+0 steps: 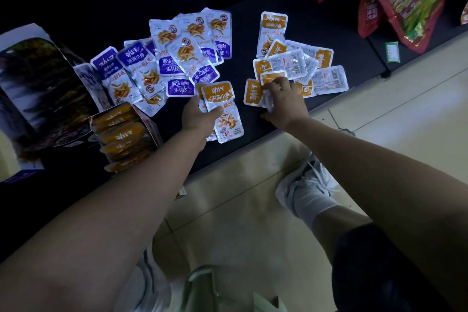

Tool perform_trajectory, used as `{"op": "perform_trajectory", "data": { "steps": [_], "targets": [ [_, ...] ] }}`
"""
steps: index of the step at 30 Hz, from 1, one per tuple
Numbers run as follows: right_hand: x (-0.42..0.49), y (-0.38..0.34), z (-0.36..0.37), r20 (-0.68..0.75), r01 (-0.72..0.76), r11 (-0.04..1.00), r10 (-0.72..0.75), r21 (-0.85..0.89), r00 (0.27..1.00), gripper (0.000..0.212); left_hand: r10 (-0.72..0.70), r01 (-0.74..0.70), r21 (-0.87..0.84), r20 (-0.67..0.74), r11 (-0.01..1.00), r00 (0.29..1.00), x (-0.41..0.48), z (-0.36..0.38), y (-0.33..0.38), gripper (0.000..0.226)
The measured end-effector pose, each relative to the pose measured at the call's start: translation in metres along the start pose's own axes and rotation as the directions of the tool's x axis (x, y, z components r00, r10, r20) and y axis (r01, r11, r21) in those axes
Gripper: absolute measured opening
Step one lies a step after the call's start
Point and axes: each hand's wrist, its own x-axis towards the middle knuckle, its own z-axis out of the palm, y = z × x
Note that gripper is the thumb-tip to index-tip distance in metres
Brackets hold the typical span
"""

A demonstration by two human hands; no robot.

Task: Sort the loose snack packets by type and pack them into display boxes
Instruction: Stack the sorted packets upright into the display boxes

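On the black shelf (253, 134) lie two heaps of small snack packets: a purple-labelled heap (167, 58) at the left and an orange-labelled heap (298, 63) at the right. My left hand (200, 116) grips a small stack of orange packets (222, 109) near the shelf's front edge. My right hand (283, 101) rests on the near side of the orange heap, its fingers curled round a packet (266, 95) there. A display box (126, 134) at the left holds a row of orange packets standing on edge.
Behind the box lies its printed lid flap (38, 88) with a food picture. Large red and green snack bags (410, 0) hang at the upper right. A green price tag (392, 52) sits on the shelf edge. Below are the tiled floor and my white shoe (306, 187).
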Motion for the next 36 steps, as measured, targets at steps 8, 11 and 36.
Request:
{"op": "perform_trajectory", "data": {
  "steps": [8,11,36],
  "targets": [
    [0.0,0.0,0.0,-0.053,-0.041,0.997,0.044,0.059,0.998,0.077,-0.027,0.029,0.026,-0.045,0.999,0.999,0.006,-0.004,-0.001,0.028],
    [0.0,-0.004,-0.005,-0.117,-0.008,0.975,0.035,0.222,0.993,0.057,-0.029,0.031,0.029,-0.059,0.999,0.998,0.006,-0.006,0.0,0.027],
    [-0.026,-0.039,-0.034,0.425,-0.402,0.243,-0.047,0.883,0.904,0.016,-0.011,0.018,-0.062,0.112,0.998,0.994,-0.026,-0.012,0.018,0.022]
  ]
}}
